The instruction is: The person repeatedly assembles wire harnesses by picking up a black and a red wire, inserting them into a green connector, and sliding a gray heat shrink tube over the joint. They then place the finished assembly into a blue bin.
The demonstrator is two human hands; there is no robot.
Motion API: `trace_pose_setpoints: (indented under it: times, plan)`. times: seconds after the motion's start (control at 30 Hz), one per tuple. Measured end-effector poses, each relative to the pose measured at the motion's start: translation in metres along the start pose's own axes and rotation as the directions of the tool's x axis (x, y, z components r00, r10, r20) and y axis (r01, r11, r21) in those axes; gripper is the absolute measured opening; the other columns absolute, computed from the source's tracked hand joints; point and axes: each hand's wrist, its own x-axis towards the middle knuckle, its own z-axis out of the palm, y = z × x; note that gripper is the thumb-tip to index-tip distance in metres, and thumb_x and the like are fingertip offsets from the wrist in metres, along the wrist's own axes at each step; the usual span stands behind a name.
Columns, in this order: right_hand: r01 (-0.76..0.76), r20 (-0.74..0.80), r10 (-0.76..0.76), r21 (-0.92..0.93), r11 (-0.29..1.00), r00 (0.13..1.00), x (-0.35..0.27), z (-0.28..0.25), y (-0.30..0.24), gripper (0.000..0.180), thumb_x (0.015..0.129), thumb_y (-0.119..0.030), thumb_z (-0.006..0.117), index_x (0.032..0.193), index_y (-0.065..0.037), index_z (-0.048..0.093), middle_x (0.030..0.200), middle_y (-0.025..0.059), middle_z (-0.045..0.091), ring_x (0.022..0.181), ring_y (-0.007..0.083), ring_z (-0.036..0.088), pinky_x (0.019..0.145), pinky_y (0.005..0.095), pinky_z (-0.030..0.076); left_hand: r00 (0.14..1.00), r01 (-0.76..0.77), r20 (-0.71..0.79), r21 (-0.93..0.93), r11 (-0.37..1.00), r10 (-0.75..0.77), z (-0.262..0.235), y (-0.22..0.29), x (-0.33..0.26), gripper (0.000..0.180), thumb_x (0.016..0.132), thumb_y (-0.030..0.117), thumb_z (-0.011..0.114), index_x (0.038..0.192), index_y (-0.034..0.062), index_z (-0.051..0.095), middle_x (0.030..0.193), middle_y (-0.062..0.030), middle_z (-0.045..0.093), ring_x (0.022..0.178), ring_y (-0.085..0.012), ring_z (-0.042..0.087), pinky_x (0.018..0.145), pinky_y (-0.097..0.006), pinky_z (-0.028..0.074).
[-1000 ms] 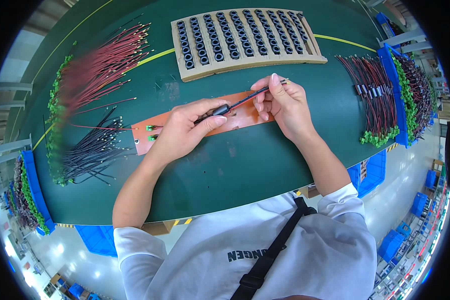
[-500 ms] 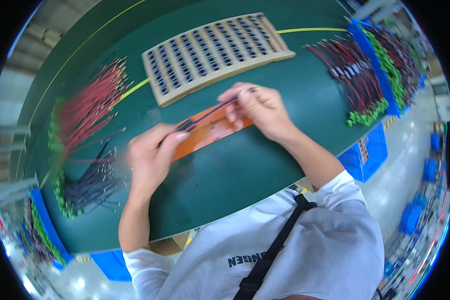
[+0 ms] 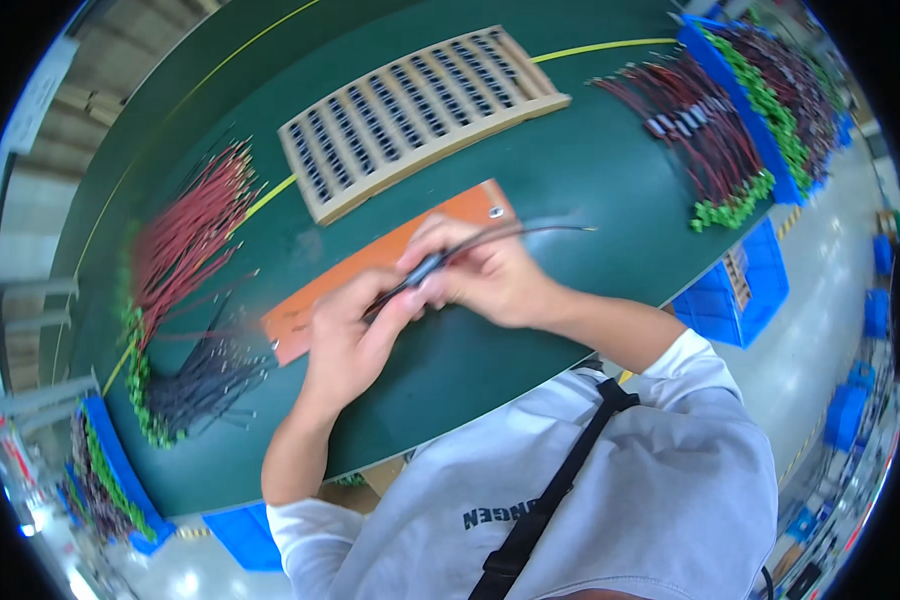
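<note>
Fingers of both my hands meet over an orange strip board (image 3: 320, 290) on the green table. My left hand (image 3: 355, 325) pinches a small dark cylindrical piece (image 3: 427, 268) on dark wires. Close against it, my right hand (image 3: 495, 280) also closes on the piece and the wires. The dark wires (image 3: 540, 229) run out past my right hand to the right and end in a pale tip. Blur and fingers hide how the piece joins the wires.
A wooden rack (image 3: 410, 115) with rows of dark pieces lies beyond my hands. Red wires (image 3: 195, 225) and black wires (image 3: 205, 375) with green connectors are spread at the left. Dark red wires with white pieces (image 3: 685, 122) lie right, beside a blue bin (image 3: 745, 110).
My hands have come together from the two ends of a stretched wire. My right hand moved down and inward, my left moved right. More of the orange board shows.
</note>
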Motion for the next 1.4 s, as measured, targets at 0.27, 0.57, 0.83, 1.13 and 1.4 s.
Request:
trace_pose_setpoints:
  times: [0.27,0.57,0.83,1.13,1.4]
  plan:
    - [-0.136,-0.266,0.273,0.44,0.888,0.925,0.006,-0.011,-0.012,0.041,0.104,-0.021,0.059,0.139,-0.005,0.046,0.103,0.0068,0.065,0.09,0.0159,0.068,0.078,0.0294,0.058,0.967,-0.253,0.053,0.323,0.912,0.249,0.02,0.005,0.004,0.034,0.094,0.005,0.068,0.127,-0.0019,0.064,0.114,-0.0153,0.067,0.109,-0.0278,0.066,0.092,-0.035,0.052]
    - [-0.333,-0.624,-0.078,-0.514,0.79,0.777,-0.049,-0.19,-0.212,0.043,0.104,-0.023,0.058,0.143,-0.008,0.05,0.108,-0.001,0.059,0.067,0.0017,0.043,0.05,0.0184,0.032,0.761,-0.648,0.228,0.241,0.722,0.607,0.049,-0.032,-0.004,0.029,0.073,-0.006,0.075,0.1,0.0035,0.072,0.11,-0.0119,0.066,0.102,-0.0309,0.065,0.084,-0.041,0.053]
    - [-0.697,-0.696,-0.119,-0.716,0.04,0.709,-0.098,-0.392,-0.212,0.039,0.091,-0.023,0.074,0.125,-0.005,0.066,0.098,0.0113,0.073,0.087,0.0193,0.068,0.072,0.0344,0.053,0.742,-0.661,0.359,0.247,0.708,0.567,0.051,-0.034,0.002,0.029,0.071,-0.006,0.075,0.099,0.0032,0.074,0.111,-0.0115,0.067,0.103,-0.0316,0.065,0.083,-0.041,0.053]
    - [-0.552,-0.506,-0.226,-0.726,-0.409,0.833,-0.134,-0.405,-0.192,0.021,0.098,-0.021,0.06,0.113,-0.011,0.071,0.105,0.0167,0.066,0.1,0.037,0.065,0.089,0.0446,0.05,0.754,-0.648,0.364,0.271,0.712,0.547,0.05,-0.032,0.002,0.028,0.071,-0.005,0.073,0.098,0.0032,0.072,0.11,-0.0105,0.067,0.104,-0.0293,0.065,0.082,-0.04,0.052]
    - [-0.462,-0.49,-0.16,-0.594,-0.658,0.857,-0.144,-0.388,-0.199,0.024,0.096,-0.018,0.061,0.118,-0.013,0.068,0.107,0.0131,0.063,0.103,0.0368,0.064,0.086,0.0482,0.052,0.757,-0.644,0.351,0.259,0.72,0.552,0.053,-0.032,0.001,0.024,0.074,-0.004,0.075,0.097,0.0022,0.072,0.107,-0.0109,0.067,0.102,-0.0306,0.065,0.082,-0.041,0.052]
